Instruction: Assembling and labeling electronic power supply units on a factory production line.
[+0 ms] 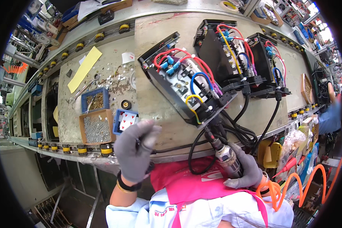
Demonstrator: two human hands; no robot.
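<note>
My right hand, in a grey glove, is wrapped around a metal air screwdriver. The tool's tip points up at the near end of the closest black electrical unit; whether they touch is unclear. Red, blue and yellow wires show in that unit's open side. My left hand, also gloved, is raised just in front of a small blue bin holding white labels with red triangles. Its fingers are curled together, and anything between them is too small to make out.
Two similar units stand farther right, trailing black cables. A cardboard box of small silver parts and a blue bin of brass-coloured parts sit left. An orange coiled hose hangs at right. Another person's arm shows at far right.
</note>
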